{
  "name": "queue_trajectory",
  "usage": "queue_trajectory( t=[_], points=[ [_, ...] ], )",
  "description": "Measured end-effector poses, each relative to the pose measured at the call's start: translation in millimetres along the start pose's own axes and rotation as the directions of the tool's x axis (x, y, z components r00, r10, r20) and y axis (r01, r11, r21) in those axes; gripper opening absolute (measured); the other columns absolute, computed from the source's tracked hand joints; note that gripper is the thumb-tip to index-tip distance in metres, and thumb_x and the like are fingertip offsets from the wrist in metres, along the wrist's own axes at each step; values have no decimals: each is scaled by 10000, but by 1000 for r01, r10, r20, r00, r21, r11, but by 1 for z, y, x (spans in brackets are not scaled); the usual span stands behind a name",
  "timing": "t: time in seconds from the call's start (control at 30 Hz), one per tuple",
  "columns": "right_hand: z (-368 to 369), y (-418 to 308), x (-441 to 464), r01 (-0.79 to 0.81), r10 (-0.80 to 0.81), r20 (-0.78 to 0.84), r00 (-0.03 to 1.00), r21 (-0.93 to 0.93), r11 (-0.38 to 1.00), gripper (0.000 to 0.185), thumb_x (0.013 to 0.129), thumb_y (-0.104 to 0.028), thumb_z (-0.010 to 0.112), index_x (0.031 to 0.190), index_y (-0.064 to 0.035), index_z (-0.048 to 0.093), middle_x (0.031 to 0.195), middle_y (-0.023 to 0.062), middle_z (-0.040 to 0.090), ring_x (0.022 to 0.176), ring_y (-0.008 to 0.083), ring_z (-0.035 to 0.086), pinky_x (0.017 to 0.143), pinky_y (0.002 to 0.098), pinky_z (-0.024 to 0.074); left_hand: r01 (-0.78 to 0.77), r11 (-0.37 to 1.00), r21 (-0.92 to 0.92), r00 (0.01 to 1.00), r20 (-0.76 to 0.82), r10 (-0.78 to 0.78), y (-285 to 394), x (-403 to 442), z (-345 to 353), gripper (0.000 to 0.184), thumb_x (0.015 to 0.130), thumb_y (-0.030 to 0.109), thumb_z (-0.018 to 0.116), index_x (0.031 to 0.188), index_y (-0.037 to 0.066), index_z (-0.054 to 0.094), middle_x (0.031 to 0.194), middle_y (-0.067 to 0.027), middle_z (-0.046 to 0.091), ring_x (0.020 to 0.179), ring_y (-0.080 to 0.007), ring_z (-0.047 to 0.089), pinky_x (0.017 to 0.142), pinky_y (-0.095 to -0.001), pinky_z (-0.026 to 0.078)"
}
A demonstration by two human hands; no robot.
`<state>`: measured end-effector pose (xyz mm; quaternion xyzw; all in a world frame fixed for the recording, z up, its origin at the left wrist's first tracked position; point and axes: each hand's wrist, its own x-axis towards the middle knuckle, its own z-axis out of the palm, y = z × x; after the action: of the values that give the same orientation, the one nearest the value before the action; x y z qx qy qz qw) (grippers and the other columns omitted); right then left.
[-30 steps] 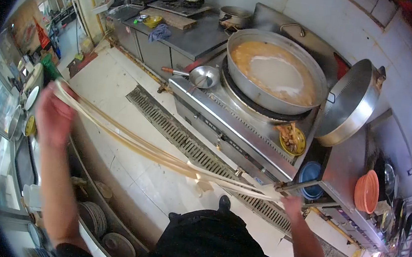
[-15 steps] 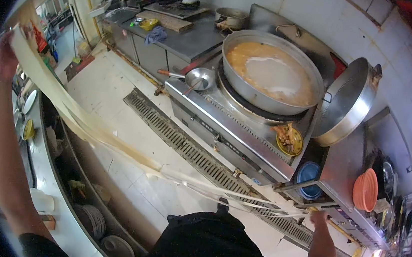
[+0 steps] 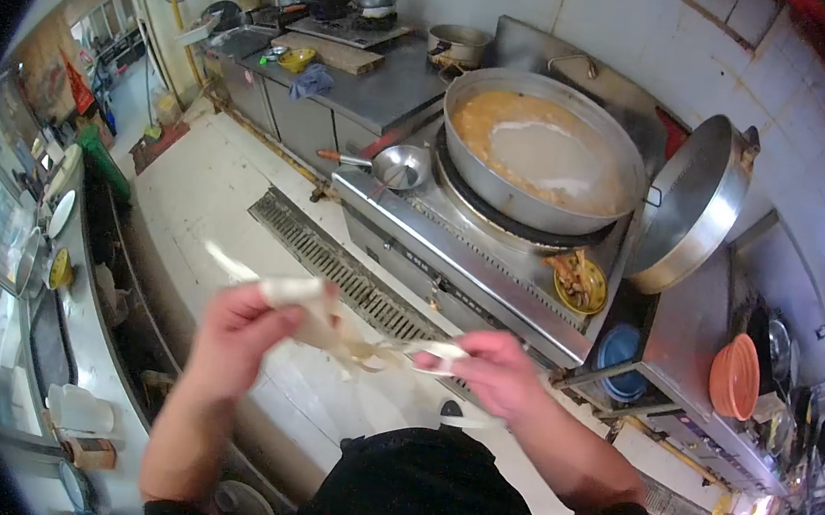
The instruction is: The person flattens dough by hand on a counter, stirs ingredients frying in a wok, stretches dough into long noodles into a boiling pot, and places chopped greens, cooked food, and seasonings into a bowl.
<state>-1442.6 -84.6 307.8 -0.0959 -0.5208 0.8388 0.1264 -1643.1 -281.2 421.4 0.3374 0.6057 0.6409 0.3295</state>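
Pinching dough strip (image 3: 335,342) in fingers of left hand (image 3: 241,335) and right hand (image 3: 501,372), holding length crosswise between them, in front of large pot (image 3: 510,189).

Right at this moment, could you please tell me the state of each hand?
Left hand: closed, holding pale dough.
Right hand: closed, also holding pale dough.

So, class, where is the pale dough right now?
In the head view, the pale dough is just below centre, held between the left hand and right hand, with the floor drain grate behind it.
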Motion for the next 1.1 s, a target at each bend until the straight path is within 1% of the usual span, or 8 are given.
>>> queue_trajectory(
  t=[0.5, 0.6, 0.77, 0.87, 0.9, 1.0, 1.03, 1.1],
  points=[
    [40, -1, 32, -113, -13, -320, 947, -373, 921, 174, 750, 26, 666, 855, -43, 546, 799, 17, 588, 723, 87, 563, 652, 222, 453, 44, 951, 306, 999, 9, -49, -100, 15, 43, 223, 842, 6, 555, 1055, -37, 605, 882, -107, 667, 854, -133, 610, 779, -256, 474],
    [13, -8, 1, 14, -26, -398, 917, -32, 999, 142, 730, -26, 669, 844, -48, 588, 777, 28, 608, 719, 123, 572, 666, 273, 461, 334, 831, -446, 940, 98, -326, -85, 18, 24, 272, 774, -17, 538, 1044, -49, 563, 817, -164, 655, 832, -279, 644, 840, -378, 489],
    [-97, -35, -91, 252, 12, -665, 746, 298, 921, 127, 768, -16, 590, 889, -49, 573, 833, 95, 629, 797, 250, 626, 772, 387, 498, 143, 766, -627, 950, -131, -285, -82, 8, -97, 253, 751, 148, 468, 938, 11, 568, 701, -70, 591, 689, -206, 601, 871, -464, 449],
    [-180, -30, -166, 354, -28, -793, 608, 240, 904, 48, 796, -47, 600, 836, -72, 590, 796, 62, 631, 716, 200, 622, 689, 321, 512, -88, 893, -441, 855, -494, -159, -44, 11, -160, 275, 757, 164, 437, 966, 12, 530, 738, -29, 574, 553, -98, 545, 460, -178, 452],
    [-197, -29, -185, 375, -52, -850, 525, 176, 910, 53, 801, -56, 595, 846, -81, 582, 770, 53, 621, 694, 192, 613, 670, 313, 508, -61, 882, -468, 988, -155, -14, -48, 9, -222, 267, 755, 150, 451, 974, 16, 522, 793, -40, 577, 547, -100, 557, 463, -192, 466],
    [-274, -25, -243, 347, -12, -942, 336, 112, 931, 123, 812, -67, 582, 930, -69, 547, 831, 38, 601, 738, 174, 588, 598, 301, 498, -268, 923, -275, 738, -674, 13, -10, 22, -282, 314, 778, 148, 494, 1060, 9, 511, 842, -40, 574, 707, -131, 587, 505, -201, 481],
    [-297, -24, -259, 378, 26, -980, 198, 101, 920, 124, 818, -66, 575, 938, -67, 543, 821, 34, 596, 718, 158, 585, 573, 303, 494, -306, 904, -300, 783, -619, 60, -14, 22, -344, 337, 792, 154, 491, 1096, 9, 508, 917, -45, 593, 826, -155, 586, 621, -239, 506],
    [-377, -22, -327, 336, -92, -927, 365, 39, 941, 155, 812, -61, 584, 958, -63, 535, 827, 41, 592, 718, 159, 589, 569, 307, 504, -294, 939, -176, 787, -603, 133, 4, 25, -425, 378, 825, 161, 471, 1168, 4, 489, 1027, -66, 604, 925, -183, 582, 798, -285, 484]
  ],
)
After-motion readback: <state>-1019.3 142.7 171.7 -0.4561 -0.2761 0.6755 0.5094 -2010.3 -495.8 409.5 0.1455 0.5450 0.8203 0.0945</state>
